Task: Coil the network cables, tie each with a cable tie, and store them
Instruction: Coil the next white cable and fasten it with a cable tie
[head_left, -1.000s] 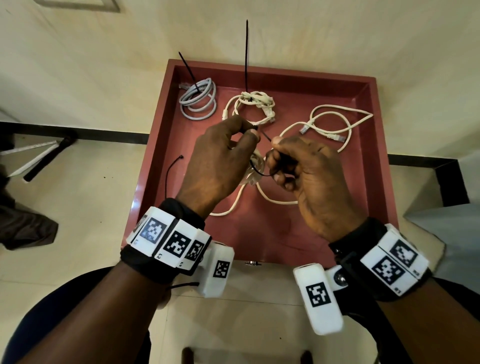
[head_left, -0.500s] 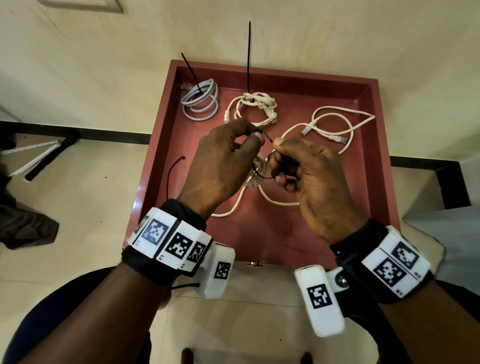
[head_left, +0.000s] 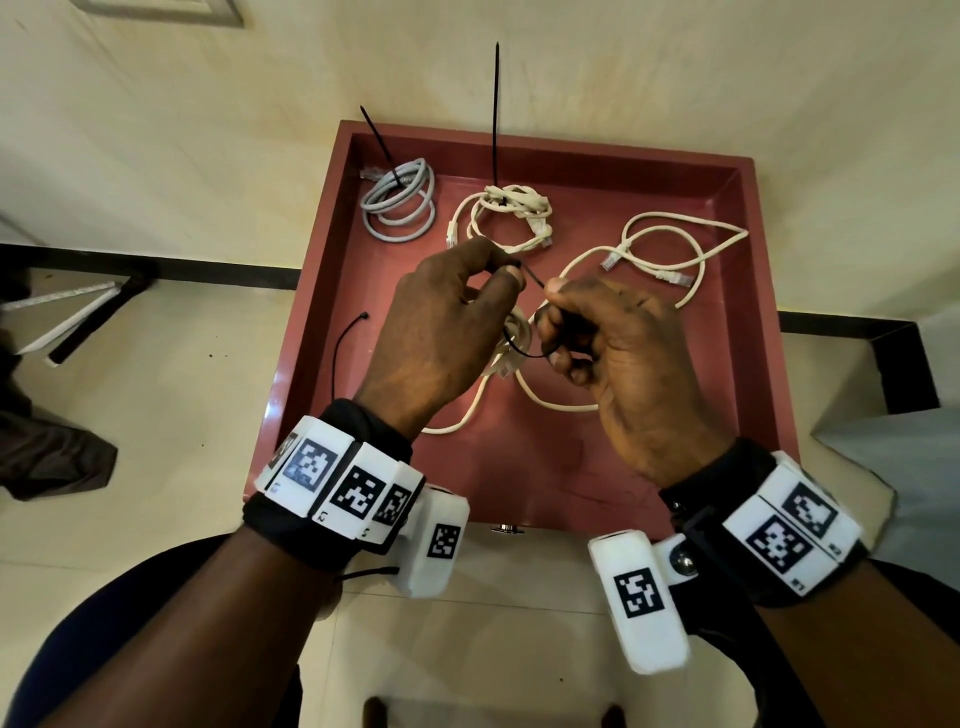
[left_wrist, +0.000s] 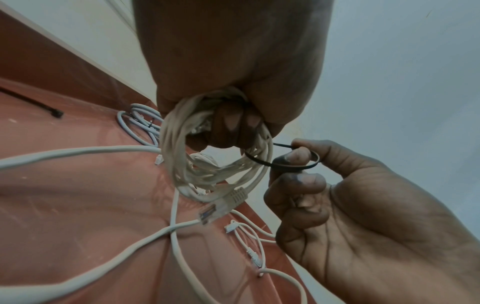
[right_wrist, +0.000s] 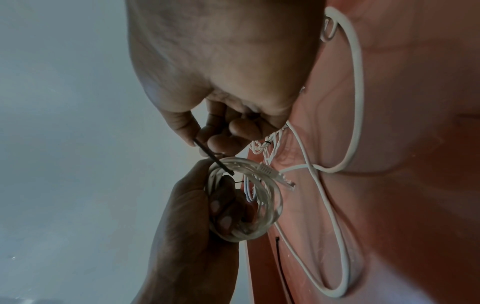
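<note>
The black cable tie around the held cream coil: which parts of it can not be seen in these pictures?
- Black plastic cable tie, head view: the left hand hides the wrap around the coiled cream network cable.
- Locking head, all views: the right hand fingers cover it; whether it is threaded is unclear.

Cream tiled floor (head_left: 156, 415), black floor border strip (head_left: 208, 267), dark cloth (head_left: 47, 457) at left

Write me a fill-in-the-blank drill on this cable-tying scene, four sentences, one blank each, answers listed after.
1. The left hand holds a coiled white cable while the right hand loops a ____ cable tie round it.
2. The tray is ____ in colour.
3. The coil in the tray's far left corner is ____.
4. The number of coils already tied in the tray is ____.

Answers: black; red; grey; two
</note>
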